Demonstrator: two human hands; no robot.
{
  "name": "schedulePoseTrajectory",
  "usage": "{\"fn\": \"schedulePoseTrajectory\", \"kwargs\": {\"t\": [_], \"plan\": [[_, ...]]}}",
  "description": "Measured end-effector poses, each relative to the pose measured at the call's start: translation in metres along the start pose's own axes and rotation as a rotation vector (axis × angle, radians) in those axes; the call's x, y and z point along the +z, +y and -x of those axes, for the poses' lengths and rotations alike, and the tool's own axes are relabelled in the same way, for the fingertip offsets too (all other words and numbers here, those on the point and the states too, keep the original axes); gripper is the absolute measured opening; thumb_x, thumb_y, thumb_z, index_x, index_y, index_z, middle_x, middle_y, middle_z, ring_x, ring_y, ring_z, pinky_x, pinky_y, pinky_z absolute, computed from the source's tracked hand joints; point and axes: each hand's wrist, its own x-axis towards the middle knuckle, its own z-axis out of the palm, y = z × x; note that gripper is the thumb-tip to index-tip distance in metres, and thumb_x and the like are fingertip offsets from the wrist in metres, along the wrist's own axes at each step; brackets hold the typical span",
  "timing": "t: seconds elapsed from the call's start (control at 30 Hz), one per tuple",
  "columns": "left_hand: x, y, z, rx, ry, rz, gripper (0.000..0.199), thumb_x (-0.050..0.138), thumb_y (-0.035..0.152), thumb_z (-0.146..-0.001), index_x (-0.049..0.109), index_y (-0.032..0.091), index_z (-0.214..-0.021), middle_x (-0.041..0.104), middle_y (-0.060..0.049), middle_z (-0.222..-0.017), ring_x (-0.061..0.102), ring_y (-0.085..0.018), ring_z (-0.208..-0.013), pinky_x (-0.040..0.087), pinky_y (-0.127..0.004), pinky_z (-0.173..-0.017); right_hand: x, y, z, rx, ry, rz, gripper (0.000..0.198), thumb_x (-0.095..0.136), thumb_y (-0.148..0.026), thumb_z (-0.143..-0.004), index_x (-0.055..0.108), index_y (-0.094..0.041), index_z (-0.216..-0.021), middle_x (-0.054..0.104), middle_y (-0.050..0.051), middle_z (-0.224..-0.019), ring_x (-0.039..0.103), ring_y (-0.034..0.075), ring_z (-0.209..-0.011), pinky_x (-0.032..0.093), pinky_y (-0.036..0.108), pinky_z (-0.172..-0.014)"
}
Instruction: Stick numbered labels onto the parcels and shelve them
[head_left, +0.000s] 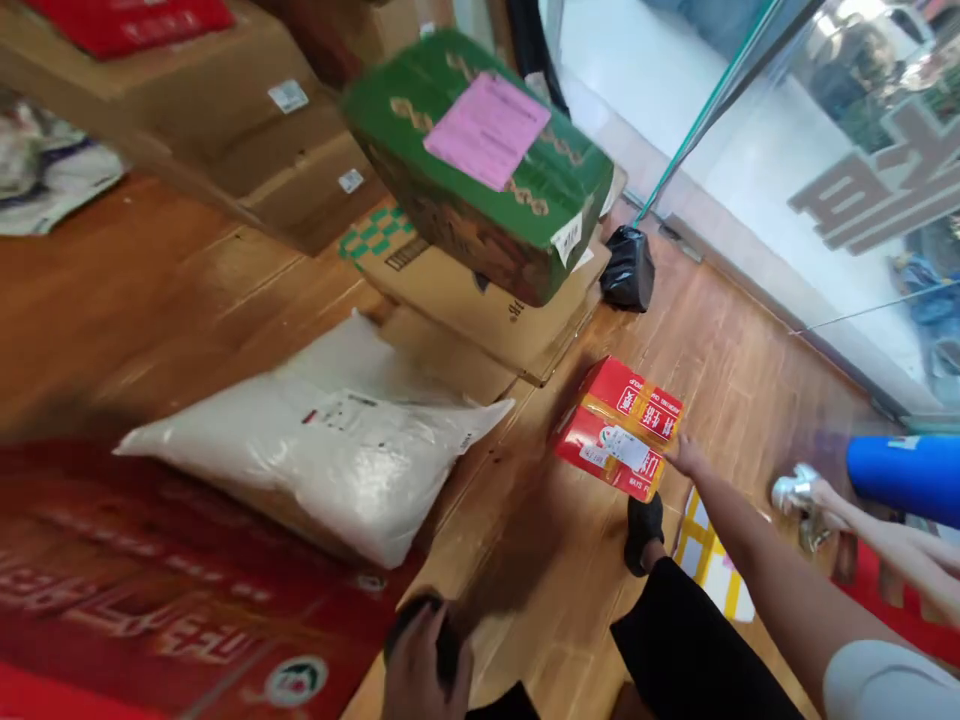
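Observation:
Down near the floor, my right hand (686,456) grips the edge of a small red carton (619,430) with gold tape and a white label. The carton is tilted; I cannot tell whether it touches the floor. My left hand (424,665) is at the bottom of the view, blurred, its thumb and fingers apart with nothing visible in them. Behind that hand is a black shoe (397,612). My other black shoe (643,525) is just below the red carton.
A large white plastic parcel (322,440) lies left of centre. A green box (540,185) with a pink sheet rests on a brown carton (450,300). Glass (720,160) borders the right side, near a black bag (628,268). Another person's silver shoe (795,490) stands right, beside a blue roll (907,475).

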Motion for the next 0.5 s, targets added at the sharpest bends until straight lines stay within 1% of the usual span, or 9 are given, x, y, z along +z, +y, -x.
{"fn": "schedulePoseTrajectory", "kwargs": {"t": [0.07,0.1,0.13,0.2,0.27,0.3,0.37,0.43,0.5], "plan": [[0.058,0.03,-0.033,-0.038,-0.046,-0.032,0.045,0.049,0.043,-0.089,0.055,0.019,-0.127,0.058,-0.02,-0.134,0.053,-0.036,-0.13,0.043,-0.055,-0.112,-0.009,0.004,-0.058,-0.031,0.01,-0.002,0.078,0.068,-0.042,-0.087,0.039,-0.007,-0.15,0.041,0.028,-0.153,0.045,0.035,-0.14,0.036,0.045,-0.113],[0.09,0.043,-0.053,-0.054,-0.057,-0.013,0.048,0.053,0.044,-0.086,0.056,0.017,-0.125,0.057,-0.022,-0.135,0.051,-0.038,-0.133,0.042,-0.056,-0.112,-0.012,0.006,-0.083,-0.042,0.022,-0.005,0.08,0.066,-0.046,-0.088,0.037,-0.007,-0.151,0.04,0.029,-0.153,0.045,0.036,-0.14,0.036,0.046,-0.113],[0.121,0.055,-0.075,-0.07,-0.09,0.028,0.051,0.057,0.043,-0.083,0.055,0.016,-0.126,0.056,-0.023,-0.138,0.048,-0.038,-0.136,0.039,-0.057,-0.114,-0.013,0.009,-0.106,-0.054,0.037,-0.01,0.081,0.064,-0.049,-0.089,0.037,-0.007,-0.152,0.04,0.029,-0.153,0.046,0.036,-0.139,0.037,0.046,-0.112],[0.18,0.072,-0.119,-0.137,-0.148,0.114,0.057,0.061,0.038,-0.082,0.051,0.017,-0.134,0.051,-0.021,-0.146,0.038,-0.037,-0.144,0.034,-0.057,-0.117,-0.012,0.014,-0.144,-0.081,0.075,-0.028,0.082,0.062,-0.054,-0.089,0.038,-0.005,-0.151,0.042,0.03,-0.151,0.049,0.035,-0.136,0.041,0.043,-0.109],[0.23,0.08,-0.156,-0.282,-0.128,0.178,0.064,0.067,0.038,-0.078,0.049,0.015,-0.136,0.046,-0.023,-0.151,0.036,-0.038,-0.145,0.03,-0.057,-0.12,-0.005,0.017,-0.173,-0.114,0.118,-0.06,0.078,0.057,-0.058,-0.09,0.046,-0.003,-0.145,0.052,0.028,-0.144,0.055,0.033,-0.129,0.046,0.039,-0.102],[0.25,0.081,-0.17,-0.353,-0.1,0.217,0.065,0.068,0.038,-0.078,0.049,0.015,-0.136,0.047,-0.023,-0.15,0.039,-0.038,-0.143,0.032,-0.056,-0.118,0.0,0.019,-0.185,-0.128,0.138,-0.081,0.074,0.053,-0.06,-0.092,0.052,-0.003,-0.139,0.059,0.026,-0.136,0.06,0.031,-0.123,0.049,0.037,-0.097],[0.278,0.081,-0.187,-0.416,-0.037,0.286,0.055,0.063,0.038,-0.083,0.053,0.014,-0.132,0.054,-0.022,-0.142,0.05,-0.036,-0.134,0.04,-0.053,-0.113,0.012,0.021,-0.201,-0.145,0.184,-0.124,0.073,0.042,-0.065,-0.094,0.062,-0.002,-0.124,0.07,0.023,-0.118,0.067,0.029,-0.107,0.052,0.033,-0.085],[0.293,0.078,-0.19,-0.434,0.016,0.296,0.044,0.054,0.039,-0.09,0.056,0.013,-0.126,0.059,-0.022,-0.133,0.055,-0.035,-0.127,0.042,-0.052,-0.11,0.025,0.025,-0.207,-0.137,0.243,-0.156,0.079,0.033,-0.072,-0.093,0.067,-0.002,-0.111,0.073,0.023,-0.106,0.069,0.029,-0.096,0.052,0.032,-0.075],[0.297,0.073,-0.183,-0.471,0.096,0.274,0.038,0.047,0.039,-0.094,0.06,0.013,-0.118,0.063,-0.021,-0.125,0.057,-0.033,-0.122,0.042,-0.05,-0.109,0.038,0.032,-0.201,-0.114,0.298,-0.174,0.085,0.029,-0.079,-0.09,0.067,-0.004,-0.101,0.073,0.025,-0.102,0.069,0.03,-0.092,0.051,0.032,-0.07]]}}
